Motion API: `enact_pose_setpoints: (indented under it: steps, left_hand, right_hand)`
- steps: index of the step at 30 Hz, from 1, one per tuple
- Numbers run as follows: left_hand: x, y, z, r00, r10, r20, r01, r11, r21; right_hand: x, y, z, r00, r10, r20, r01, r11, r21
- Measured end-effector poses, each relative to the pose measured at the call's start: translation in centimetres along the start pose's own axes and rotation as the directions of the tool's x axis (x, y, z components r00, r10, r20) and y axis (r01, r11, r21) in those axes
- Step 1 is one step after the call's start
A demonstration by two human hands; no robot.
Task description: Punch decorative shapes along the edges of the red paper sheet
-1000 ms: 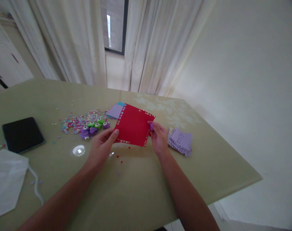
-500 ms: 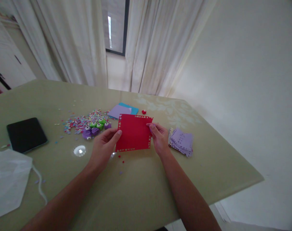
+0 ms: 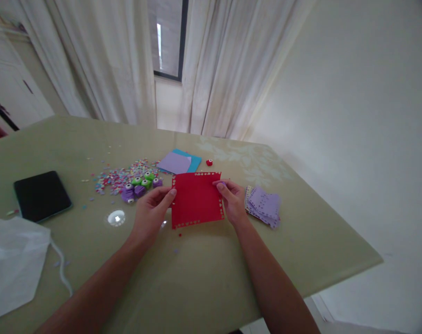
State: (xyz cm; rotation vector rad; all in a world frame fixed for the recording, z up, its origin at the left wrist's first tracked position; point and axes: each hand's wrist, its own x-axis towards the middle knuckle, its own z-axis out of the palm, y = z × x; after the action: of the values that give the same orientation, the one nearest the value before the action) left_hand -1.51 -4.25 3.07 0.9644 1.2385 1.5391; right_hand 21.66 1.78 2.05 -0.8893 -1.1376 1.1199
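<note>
Between my two hands hangs a square sheet of red paper (image 3: 197,199), raised over the table, with rows of small punched holes along its edges. My left hand (image 3: 155,204) pinches its left edge between thumb and fingers. At the upper right edge my right hand (image 3: 233,199) is closed on the sheet, and a small purple patch shows by the thumb; I cannot make out what it is. Below the sheet lies a tiny red paper bit (image 3: 180,235). Left of the left hand sit several purple and green craft punches (image 3: 140,189) with eye-like tops.
Colourful paper confetti (image 3: 115,178) is scattered behind the punches. Purple and blue paper sheets (image 3: 176,162) lie at the back, near a small red punch (image 3: 209,162). Punched purple papers (image 3: 264,204) are stacked at right. A black tablet (image 3: 42,195) and white bag (image 3: 16,264) occupy the left.
The red sheet has tipped and dropped slightly, its lower edge now nearer me. Both hands keep hold of it, and the view has shifted a little.
</note>
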Motion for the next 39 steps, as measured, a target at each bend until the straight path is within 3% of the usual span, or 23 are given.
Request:
enact_pose_setpoints:
  steps: [17, 22, 26, 29, 32, 39]
  left_hand:
    - [0.4, -0.1, -0.5, 0.999, -0.004, -0.037, 0.004, 1.000, 0.019]
    - [0.6, -0.5, -0.4, 0.998, -0.055, -0.008, 0.055, 0.998, 0.021]
    - [0.7, -0.5, -0.3, 0.994, -0.041, -0.103, 0.044, 0.999, 0.022]
    - [0.9, -0.2, -0.4, 0.973, 0.018, -0.232, -0.011, 0.999, 0.031]
    - [0.9, 0.1, -0.7, 0.956, 0.062, -0.285, -0.050, 0.997, 0.050]
    - [0.7, -0.2, -1.2, 0.941, 0.056, -0.334, -0.026, 0.995, 0.091]
  right_hand:
    - [-0.3, -1.1, 0.5, 0.999, -0.014, 0.039, 0.017, 0.997, -0.076]
    - [-0.1, -0.8, 0.5, 0.998, 0.003, 0.060, 0.001, 0.998, -0.063]
    - [0.4, -0.4, 0.2, 0.996, -0.054, -0.074, 0.047, 0.994, -0.099]
    - [0.9, -0.1, -0.6, 0.967, -0.088, -0.238, 0.025, 0.965, -0.259]
    - [1.4, 0.2, -1.3, 0.945, -0.107, -0.310, -0.007, 0.938, -0.346]
    - [1.3, -0.2, -0.7, 0.924, -0.007, -0.382, -0.062, 0.984, -0.166]
